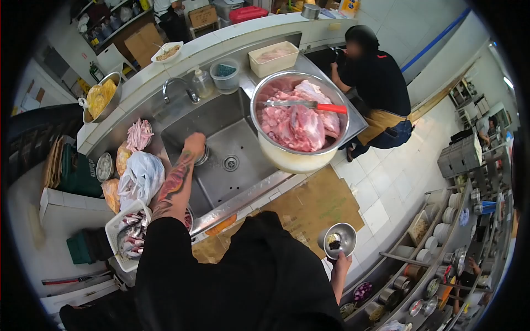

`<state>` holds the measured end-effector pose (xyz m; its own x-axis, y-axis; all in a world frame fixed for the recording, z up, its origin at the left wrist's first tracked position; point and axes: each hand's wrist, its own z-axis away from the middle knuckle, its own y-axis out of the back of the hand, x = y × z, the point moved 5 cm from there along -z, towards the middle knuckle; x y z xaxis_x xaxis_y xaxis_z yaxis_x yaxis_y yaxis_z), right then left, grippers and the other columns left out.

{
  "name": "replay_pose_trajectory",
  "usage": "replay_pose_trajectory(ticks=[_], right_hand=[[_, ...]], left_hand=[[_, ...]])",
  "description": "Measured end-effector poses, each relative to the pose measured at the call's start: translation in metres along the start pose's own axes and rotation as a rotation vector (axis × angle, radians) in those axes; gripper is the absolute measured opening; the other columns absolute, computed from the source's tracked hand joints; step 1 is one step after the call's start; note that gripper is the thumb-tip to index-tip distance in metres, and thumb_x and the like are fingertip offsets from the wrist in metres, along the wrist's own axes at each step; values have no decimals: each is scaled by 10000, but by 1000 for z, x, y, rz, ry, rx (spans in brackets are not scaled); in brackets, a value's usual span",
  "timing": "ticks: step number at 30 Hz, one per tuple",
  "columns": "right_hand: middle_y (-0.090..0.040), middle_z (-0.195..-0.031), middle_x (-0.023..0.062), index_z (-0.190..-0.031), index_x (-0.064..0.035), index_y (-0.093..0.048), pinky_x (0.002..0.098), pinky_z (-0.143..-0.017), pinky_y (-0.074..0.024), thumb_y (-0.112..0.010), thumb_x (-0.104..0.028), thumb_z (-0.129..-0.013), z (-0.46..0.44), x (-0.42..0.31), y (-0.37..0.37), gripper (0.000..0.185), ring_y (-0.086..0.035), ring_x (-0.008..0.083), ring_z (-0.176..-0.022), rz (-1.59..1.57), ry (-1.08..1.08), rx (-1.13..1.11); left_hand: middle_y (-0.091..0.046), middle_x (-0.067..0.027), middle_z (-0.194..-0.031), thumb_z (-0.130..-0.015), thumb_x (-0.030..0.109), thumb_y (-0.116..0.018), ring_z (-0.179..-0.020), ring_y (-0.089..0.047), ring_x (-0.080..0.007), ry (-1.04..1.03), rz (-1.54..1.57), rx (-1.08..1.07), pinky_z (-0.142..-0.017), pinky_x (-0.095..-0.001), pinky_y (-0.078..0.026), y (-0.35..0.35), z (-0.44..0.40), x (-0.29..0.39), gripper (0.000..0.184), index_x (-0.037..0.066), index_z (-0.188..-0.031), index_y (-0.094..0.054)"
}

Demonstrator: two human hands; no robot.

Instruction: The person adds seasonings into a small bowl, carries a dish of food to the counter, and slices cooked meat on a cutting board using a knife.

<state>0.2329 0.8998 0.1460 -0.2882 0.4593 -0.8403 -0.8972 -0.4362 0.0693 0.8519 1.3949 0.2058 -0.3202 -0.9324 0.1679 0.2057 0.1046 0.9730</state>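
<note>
My left hand (194,144) reaches down into the steel sink (221,129) with its fingers closed. A small round metal object (203,155) shows just beside and under it; whether the fingers grip it is hard to make out. Out to the right, my right hand (343,262) holds a small metal bowl (346,236) by its edge. Inside that bowl lie a dark clump and some pale yellowish bits. A large pot of raw meat (301,132) stands at the sink's right side, with a red-handled knife (326,107) lying across the meat.
Left of the sink are a white plastic bag (141,179), a basket of fish (113,231) and a bowl of pale pink strips (139,135). A faucet (190,94) and a plastic tub (224,77) stand behind. Another person (381,77) crouches at right, near shelves of dishes (441,229).
</note>
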Motion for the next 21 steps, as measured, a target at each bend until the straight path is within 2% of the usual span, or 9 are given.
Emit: replay_pose_trajectory(ticks=[1,3,5,10,14,15,17,20,21], right_hand=[[-655,-1111,175,-1351,-9,-498,416,-557,-631,-528,-45,-918,-5,-5,11,435,-721,294,-811,18,18,-9],[-664,-1101,171,-1338,4,-518,404,-604,-624,-534,-26,-903,-11,-7,34,437,-721,287,-830,54,42,-24],[-667,-1099,161,-1321,10,-529,392,-622,-616,-542,-26,-897,-29,-4,69,426,-715,278,-846,36,113,-13],[-661,-1106,149,-1292,-8,-539,392,-562,-614,-537,-59,-913,-8,-36,124,382,-708,258,-864,34,54,82],[-663,-1112,149,-1283,12,-545,389,-686,-602,-552,-66,-906,-28,-1,181,385,-699,261,-904,-39,90,175],[-669,-1108,145,-1270,23,-560,384,-752,-589,-556,-62,-901,-23,11,205,378,-693,257,-926,-57,124,240],[-685,-1099,140,-1237,45,-597,360,-847,-544,-566,-60,-886,-4,9,228,368,-681,235,-965,-4,55,311],[-705,-1048,133,-1222,24,-625,353,-782,-543,-594,-98,-905,9,20,268,342,-684,212,-911,-42,60,453],[-706,-1019,131,-1232,21,-616,362,-724,-566,-590,-103,-909,14,21,286,347,-692,217,-867,-22,63,488]], left_hand=[[-711,-256,-1009,-918,425,-612,-1003,-701,-364,-54,210,288,-838,-472,-561,-5,-17,-16,524,18,-1247,-636],[-700,-263,-1026,-894,375,-620,-990,-676,-434,405,727,141,-861,-515,-543,83,-10,33,450,44,-1196,-658],[-696,-271,-1013,-886,358,-620,-977,-656,-472,116,302,533,-813,-534,-536,163,-28,63,494,51,-1272,-593],[-688,-199,-743,-886,418,-615,-597,-669,-298,135,591,549,-628,-437,-542,273,-60,123,546,-45,-1177,-608],[-654,-123,-656,-902,477,-583,-546,-599,-220,89,422,453,-560,-416,-481,248,-61,139,512,-13,-805,-699],[-658,-114,-685,-926,471,-574,-617,-614,-198,107,248,393,-601,-387,-473,222,-69,142,483,11,-840,-697],[-699,-67,-845,-992,304,-604,-765,-621,-129,-13,589,304,-670,-315,-471,179,-27,202,280,54,-996,-731],[-709,-93,-1123,-1007,265,-611,-1002,-652,-168,-237,1118,323,-889,-296,-525,107,-10,254,327,-5,-1167,-703],[-701,-102,-1164,-1011,272,-610,-1041,-648,-167,-88,1090,254,-887,-300,-526,87,-26,258,347,-8,-1201,-684]])
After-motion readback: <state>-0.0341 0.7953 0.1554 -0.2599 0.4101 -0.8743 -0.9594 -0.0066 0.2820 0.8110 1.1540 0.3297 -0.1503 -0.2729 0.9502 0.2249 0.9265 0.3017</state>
